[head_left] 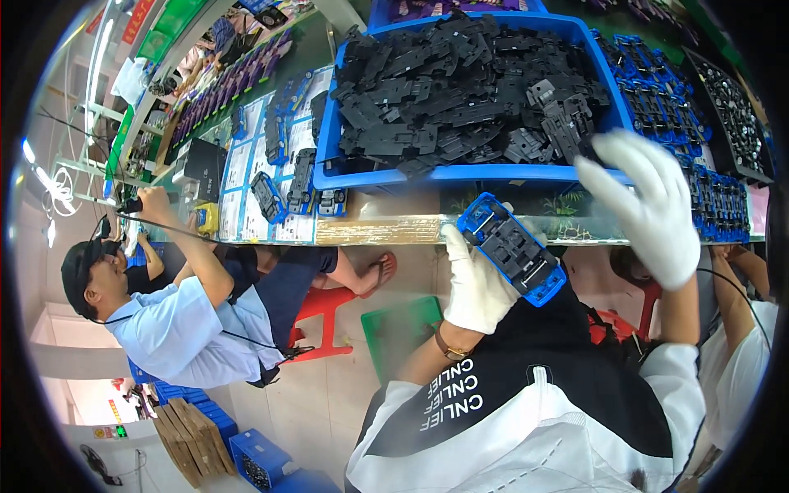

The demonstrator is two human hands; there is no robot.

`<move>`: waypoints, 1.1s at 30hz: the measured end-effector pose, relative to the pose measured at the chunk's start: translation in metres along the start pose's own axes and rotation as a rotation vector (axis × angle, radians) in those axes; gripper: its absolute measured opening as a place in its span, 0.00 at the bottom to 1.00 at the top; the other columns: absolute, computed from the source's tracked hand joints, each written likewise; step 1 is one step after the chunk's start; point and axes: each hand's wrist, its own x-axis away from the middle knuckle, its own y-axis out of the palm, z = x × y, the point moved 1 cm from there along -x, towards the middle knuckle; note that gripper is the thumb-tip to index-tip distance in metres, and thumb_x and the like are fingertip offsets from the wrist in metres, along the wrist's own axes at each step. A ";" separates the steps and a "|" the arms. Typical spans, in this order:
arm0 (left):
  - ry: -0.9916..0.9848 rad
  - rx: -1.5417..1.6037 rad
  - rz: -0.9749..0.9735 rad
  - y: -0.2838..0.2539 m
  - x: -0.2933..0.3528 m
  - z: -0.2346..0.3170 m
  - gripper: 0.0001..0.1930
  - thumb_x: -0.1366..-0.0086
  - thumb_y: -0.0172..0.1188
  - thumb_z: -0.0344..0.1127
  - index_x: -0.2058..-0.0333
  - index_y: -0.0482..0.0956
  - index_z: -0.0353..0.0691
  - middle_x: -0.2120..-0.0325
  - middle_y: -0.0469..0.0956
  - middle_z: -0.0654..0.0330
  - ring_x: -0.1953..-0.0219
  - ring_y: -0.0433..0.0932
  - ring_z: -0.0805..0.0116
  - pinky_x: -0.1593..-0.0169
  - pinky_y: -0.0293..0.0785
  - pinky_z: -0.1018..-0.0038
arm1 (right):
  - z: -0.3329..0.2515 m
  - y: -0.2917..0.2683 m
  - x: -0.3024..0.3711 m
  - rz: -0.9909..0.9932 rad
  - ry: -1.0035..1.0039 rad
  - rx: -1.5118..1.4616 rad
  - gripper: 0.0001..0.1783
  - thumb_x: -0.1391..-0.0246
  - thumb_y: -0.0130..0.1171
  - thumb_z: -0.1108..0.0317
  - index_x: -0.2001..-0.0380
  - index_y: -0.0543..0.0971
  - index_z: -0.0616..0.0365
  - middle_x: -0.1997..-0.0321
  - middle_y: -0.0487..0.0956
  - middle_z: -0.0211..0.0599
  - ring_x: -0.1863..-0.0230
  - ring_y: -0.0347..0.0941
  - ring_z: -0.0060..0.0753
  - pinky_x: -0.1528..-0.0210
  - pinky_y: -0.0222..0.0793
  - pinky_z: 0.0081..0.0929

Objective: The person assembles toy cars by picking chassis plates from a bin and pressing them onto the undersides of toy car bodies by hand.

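Observation:
A blue toy car body [542, 286] rests in my white-gloved left hand [479, 287], its underside turned up. A black chassis plate [511, 251] with axle fittings sits in the car's underside. My left fingers close around the car's side, just in front of the table edge. Farther right, my white-gloved right hand [649, 201] is raised beside the near right corner of a blue bin [460, 174]. Its fingers are apart, slightly blurred, with nothing visible in them. Inside the bin is a heap of black plastic chassis plates [460, 90].
Rows of blue car bodies [657, 99] stand right of the bin, beside a black tray of small parts [727, 111]. Several toy cars [269, 197] lie on paper sheets at left. A person in a light blue shirt [197, 324] sits there; another person's arm [740, 296] shows at right.

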 end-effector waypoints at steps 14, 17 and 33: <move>0.004 0.048 -0.091 -0.012 0.003 0.039 0.42 0.47 0.44 0.75 0.47 0.67 0.45 0.58 0.74 0.54 0.53 0.74 0.53 0.49 0.70 0.43 | 0.080 0.069 -0.079 -0.154 -0.565 0.005 0.06 0.65 0.56 0.71 0.79 0.71 0.58 0.63 0.77 0.37 0.48 0.69 0.43 0.44 0.65 0.37; -0.001 0.038 -0.117 -0.008 -0.001 0.040 0.41 0.47 0.43 0.75 0.47 0.67 0.45 0.57 0.73 0.55 0.52 0.74 0.53 0.49 0.71 0.45 | 0.099 0.039 -0.070 -0.175 -0.185 -0.209 0.10 0.54 0.54 0.77 0.65 0.73 0.60 0.61 0.75 0.35 0.53 0.71 0.35 0.49 0.67 0.28; 0.042 -0.034 0.028 -0.003 -0.007 0.021 0.43 0.48 0.42 0.76 0.46 0.67 0.45 0.55 0.73 0.55 0.51 0.73 0.53 0.49 0.71 0.48 | 0.048 0.078 -0.002 -0.604 0.341 -0.497 0.25 0.48 0.46 0.83 0.47 0.72 0.51 0.64 0.75 0.40 0.62 0.74 0.35 0.59 0.72 0.28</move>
